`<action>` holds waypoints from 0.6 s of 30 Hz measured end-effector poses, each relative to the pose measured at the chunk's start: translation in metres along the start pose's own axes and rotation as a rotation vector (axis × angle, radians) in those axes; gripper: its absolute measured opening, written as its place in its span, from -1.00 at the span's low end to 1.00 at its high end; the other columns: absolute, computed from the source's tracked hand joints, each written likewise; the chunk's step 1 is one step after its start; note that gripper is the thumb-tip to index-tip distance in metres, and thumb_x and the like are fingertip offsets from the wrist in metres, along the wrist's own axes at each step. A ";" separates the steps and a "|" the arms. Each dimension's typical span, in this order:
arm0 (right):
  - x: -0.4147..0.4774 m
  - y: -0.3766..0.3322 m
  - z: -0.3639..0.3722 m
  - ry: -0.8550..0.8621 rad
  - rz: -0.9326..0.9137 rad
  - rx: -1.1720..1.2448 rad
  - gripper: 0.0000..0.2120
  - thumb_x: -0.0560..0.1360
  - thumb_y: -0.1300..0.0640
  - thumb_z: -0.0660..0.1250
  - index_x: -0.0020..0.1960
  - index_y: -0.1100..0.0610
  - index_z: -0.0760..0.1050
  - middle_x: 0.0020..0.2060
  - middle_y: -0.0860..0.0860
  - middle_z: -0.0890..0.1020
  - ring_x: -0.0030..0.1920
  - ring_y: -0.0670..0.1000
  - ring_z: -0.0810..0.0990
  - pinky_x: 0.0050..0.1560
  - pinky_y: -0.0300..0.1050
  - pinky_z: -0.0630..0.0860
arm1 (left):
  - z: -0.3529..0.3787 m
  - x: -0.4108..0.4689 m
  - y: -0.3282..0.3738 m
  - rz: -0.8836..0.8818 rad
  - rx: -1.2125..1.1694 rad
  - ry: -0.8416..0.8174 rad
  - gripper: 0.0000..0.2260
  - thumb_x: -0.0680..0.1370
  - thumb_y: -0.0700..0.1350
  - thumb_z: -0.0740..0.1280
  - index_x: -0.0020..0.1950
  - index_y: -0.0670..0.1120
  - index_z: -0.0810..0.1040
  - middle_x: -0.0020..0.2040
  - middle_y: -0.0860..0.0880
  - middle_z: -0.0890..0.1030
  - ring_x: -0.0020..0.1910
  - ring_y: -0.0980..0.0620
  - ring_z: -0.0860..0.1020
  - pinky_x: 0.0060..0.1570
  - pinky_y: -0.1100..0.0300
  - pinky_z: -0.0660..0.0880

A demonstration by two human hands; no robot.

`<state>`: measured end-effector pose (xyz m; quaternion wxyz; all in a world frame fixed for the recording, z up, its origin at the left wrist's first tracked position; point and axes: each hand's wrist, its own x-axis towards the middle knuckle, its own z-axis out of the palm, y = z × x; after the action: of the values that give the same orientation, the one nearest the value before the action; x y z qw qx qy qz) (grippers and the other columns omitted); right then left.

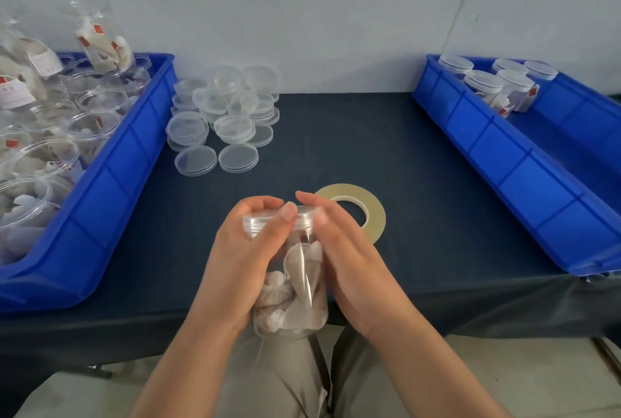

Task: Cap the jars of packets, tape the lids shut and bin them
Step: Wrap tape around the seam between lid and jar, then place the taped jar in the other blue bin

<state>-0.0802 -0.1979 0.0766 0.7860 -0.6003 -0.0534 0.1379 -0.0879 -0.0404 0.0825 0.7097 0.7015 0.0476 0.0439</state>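
Jar [295,283] is lying over the near edge of the table [437,182], its long axis running 6 to 12 o'clock, lid [253,226] at the far end. Left hand [245,249] is gripping the lid end, fingers curled, thumb across. Right hand [339,242], fingers near straight, is pressing the lid's side. Tape roll [376,212] is sitting at 1 o'clock from the lid, nearer the right hand.

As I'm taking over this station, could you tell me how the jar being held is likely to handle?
The jar is probably light for its size: it holds loose, papery packets with air between them. Its smooth plastic wall may be slippery, so a wrapped grip, as the left hand uses, seems wise. Being cylindrical, it would likely roll if laid on its side.
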 end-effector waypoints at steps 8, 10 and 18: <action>-0.004 -0.003 0.000 -0.081 -0.025 0.336 -0.60 0.67 0.00 0.31 0.44 0.15 0.55 0.32 0.24 0.63 0.28 0.21 0.62 0.32 0.10 0.60 | -0.002 -0.002 0.006 0.022 -0.062 -0.085 -0.31 0.33 0.53 0.47 0.25 0.08 0.64 0.16 -0.09 0.73 0.13 -0.15 0.73 0.20 -0.26 0.61; -0.003 -0.003 -0.001 -0.069 -0.060 0.322 -0.58 0.67 -0.02 0.28 0.45 0.15 0.55 0.30 0.18 0.66 0.28 0.20 0.62 0.32 0.10 0.60 | 0.000 -0.003 0.008 0.018 -0.072 -0.090 -0.27 0.34 0.54 0.46 0.29 0.06 0.62 0.18 -0.10 0.73 0.14 -0.15 0.72 0.21 -0.26 0.61; -0.005 -0.007 -0.006 -0.100 -0.125 0.292 -0.59 0.63 0.02 0.35 0.46 0.05 0.57 0.34 0.10 0.64 0.29 0.11 0.63 0.28 -0.02 0.59 | 0.007 -0.003 0.008 0.087 -0.023 -0.091 -0.32 0.36 0.59 0.38 0.29 0.17 0.59 0.19 0.00 0.72 0.16 -0.06 0.72 0.19 -0.20 0.63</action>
<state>-0.0820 -0.2067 0.0821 0.8683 -0.4676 -0.1093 0.1247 -0.0901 -0.0473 0.0901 0.7167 0.6959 -0.0158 0.0431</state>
